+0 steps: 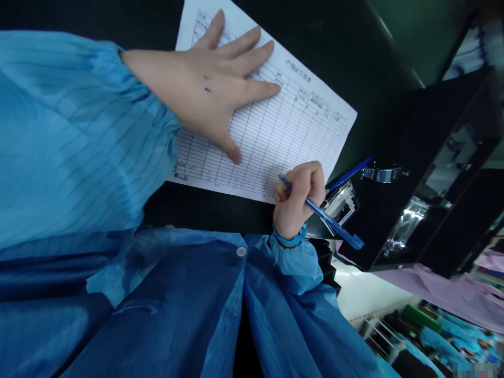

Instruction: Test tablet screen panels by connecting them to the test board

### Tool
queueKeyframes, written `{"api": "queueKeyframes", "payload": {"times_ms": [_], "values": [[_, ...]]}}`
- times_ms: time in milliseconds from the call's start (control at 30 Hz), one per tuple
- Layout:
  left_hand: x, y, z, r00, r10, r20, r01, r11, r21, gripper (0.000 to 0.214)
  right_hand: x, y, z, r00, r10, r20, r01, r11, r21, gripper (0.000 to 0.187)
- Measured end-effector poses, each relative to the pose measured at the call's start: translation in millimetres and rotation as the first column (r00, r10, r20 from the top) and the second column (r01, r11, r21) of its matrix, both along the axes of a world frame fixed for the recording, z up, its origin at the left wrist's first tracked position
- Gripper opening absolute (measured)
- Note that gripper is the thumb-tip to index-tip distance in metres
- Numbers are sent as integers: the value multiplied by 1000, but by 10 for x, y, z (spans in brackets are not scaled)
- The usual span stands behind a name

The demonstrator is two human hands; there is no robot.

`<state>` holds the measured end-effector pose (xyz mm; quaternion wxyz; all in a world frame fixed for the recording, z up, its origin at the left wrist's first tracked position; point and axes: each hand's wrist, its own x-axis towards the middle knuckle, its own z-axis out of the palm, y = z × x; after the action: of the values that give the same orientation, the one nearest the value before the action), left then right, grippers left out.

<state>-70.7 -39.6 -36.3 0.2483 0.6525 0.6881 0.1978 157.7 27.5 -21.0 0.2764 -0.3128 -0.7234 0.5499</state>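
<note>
A printed form point(291, 131) with a ruled grid and some handwriting lies slanted on the dark tabletop. Across its upper left part my left hand point(220, 79) rests flat, fingers spread wide, covering some of the columns. Near the sheet's lower right edge, my right hand point(297, 197) is closed round a blue pen point(328, 220). The pen's tip points up and left over the grid; whether it touches the paper I cannot tell. Its capped end sticks out below the hand, to the right.
Just right of my right hand lie a blue stick-like item point(350, 173) and a small framed electronic part point(342, 205). A black case point(425, 152) with a metal latch point(384, 174) stands at the right. Pink cloth point(441, 294) shows beyond it.
</note>
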Motion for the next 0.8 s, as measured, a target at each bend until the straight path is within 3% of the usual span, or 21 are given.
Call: {"api": "queueKeyframes", "payload": {"times_ms": [167, 300, 467, 800], "values": [[17, 11, 39, 995, -3, -105, 0, 1000, -31, 137, 35, -85, 32, 960, 194, 202, -187, 981, -52, 43], [28, 30, 62, 991, -8, -136, -1, 998, -62, 138, 13, -85, 37, 953, 177, 246, -180, 984, -12, 37], [94, 0, 121, 992, 15, -129, -18, 1000, -18, 144, 20, -76, 64, 956, 119, 270, -164, 975, 151, 40], [101, -1, 164, 989, 6, -151, -11, 999, -32, 153, 3, -92, 61, 935, 135, 327, -202, 962, 183, 39]]}}
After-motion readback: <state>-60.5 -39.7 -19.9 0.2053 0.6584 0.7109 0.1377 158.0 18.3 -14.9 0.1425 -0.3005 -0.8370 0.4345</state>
